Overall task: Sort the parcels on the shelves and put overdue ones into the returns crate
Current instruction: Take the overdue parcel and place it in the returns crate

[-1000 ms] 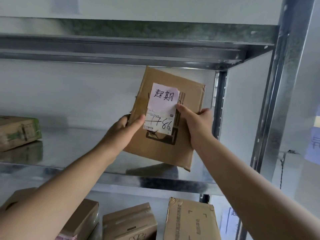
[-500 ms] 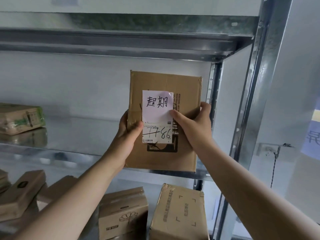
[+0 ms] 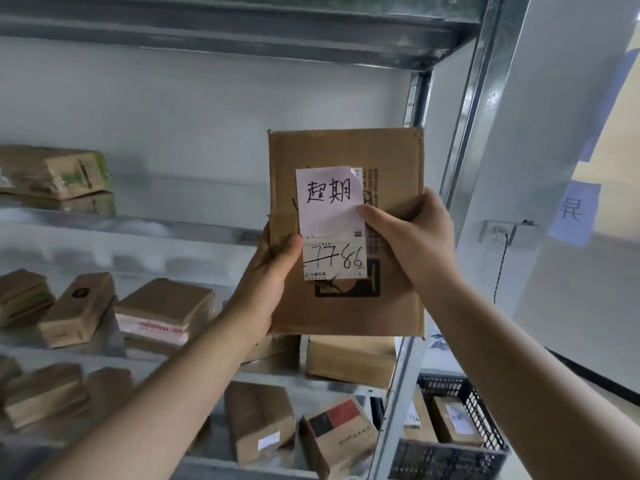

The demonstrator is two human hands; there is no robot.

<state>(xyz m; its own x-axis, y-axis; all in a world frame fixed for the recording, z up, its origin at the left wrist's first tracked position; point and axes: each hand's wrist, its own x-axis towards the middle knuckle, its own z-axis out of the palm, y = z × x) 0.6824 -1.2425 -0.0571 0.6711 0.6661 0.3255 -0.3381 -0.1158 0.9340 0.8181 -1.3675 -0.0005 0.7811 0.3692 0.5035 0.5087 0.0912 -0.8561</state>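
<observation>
Both hands hold the flat brown cardboard parcel (image 3: pixel 346 233) up in front of the grey metal shelf rack (image 3: pixel 485 109). The left hand (image 3: pixel 273 271) grips its left edge, thumb pressed on the front. The right hand (image 3: pixel 412 237) grips the right edge, thumb on the white paper note (image 3: pixel 329 199). The parcel stands upright, long side up and down, front facing the person. The note likely marks it overdue, so keep both hands tight and carry it down to the black plastic crate (image 3: pixel 457 455), low and right of the rack.
</observation>
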